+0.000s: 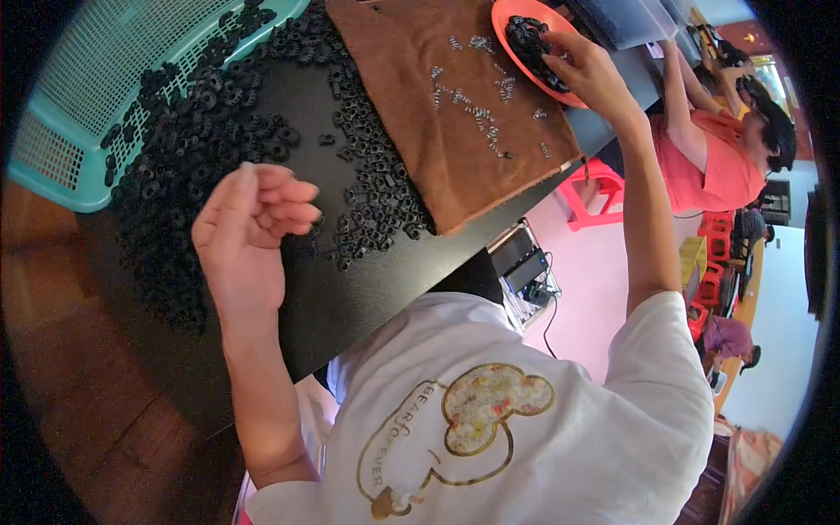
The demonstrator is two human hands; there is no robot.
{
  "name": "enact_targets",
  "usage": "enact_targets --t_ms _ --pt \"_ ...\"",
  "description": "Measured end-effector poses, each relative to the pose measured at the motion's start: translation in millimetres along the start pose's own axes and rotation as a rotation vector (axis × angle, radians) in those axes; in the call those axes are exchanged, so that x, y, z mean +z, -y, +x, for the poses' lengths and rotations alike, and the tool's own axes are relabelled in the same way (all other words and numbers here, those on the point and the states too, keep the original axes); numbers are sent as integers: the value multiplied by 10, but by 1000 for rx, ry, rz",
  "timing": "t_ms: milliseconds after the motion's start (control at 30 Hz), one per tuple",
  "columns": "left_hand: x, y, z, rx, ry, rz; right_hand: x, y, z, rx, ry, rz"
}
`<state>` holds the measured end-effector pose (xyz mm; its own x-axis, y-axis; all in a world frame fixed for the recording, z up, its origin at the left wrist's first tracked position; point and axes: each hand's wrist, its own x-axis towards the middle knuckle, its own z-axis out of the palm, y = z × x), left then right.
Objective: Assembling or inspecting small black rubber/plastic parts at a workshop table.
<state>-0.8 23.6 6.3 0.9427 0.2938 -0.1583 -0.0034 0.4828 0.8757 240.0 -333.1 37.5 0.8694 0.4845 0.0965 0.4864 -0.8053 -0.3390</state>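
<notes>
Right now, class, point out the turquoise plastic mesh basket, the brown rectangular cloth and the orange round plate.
Turquoise plastic mesh basket [131, 48], head view: on its perforated mesh.
Brown rectangular cloth [398, 83], head view: on bare fabric, left side.
Orange round plate [535, 9], head view: on its bare upper part.

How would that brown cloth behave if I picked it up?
The brown cloth would probably flop, since its near edge looks soft and uneven. Lifting it would likely spill the small metal coil springs lying loose on it.

One orange dish [546, 12], one brown cloth [394, 70], one teal basket [114, 77], black parts [210, 109] beyond counting
</notes>
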Motion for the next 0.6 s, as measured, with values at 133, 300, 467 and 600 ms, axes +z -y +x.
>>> enact_targets --t_ms 133,300,467,600 --pt "-81 -15 76 99 -115 -72 80 131 29 -294 -169 -112" --pt "-196 12 109 197 -213 -131 445 1247 134 -594 -86 123" --pt "-231 36 129 202 -195 -155 1003 2004 360 -785 -30 120" --pt "-210 14 135 207 -190 -177 1256 2313 430 -842 28 49"
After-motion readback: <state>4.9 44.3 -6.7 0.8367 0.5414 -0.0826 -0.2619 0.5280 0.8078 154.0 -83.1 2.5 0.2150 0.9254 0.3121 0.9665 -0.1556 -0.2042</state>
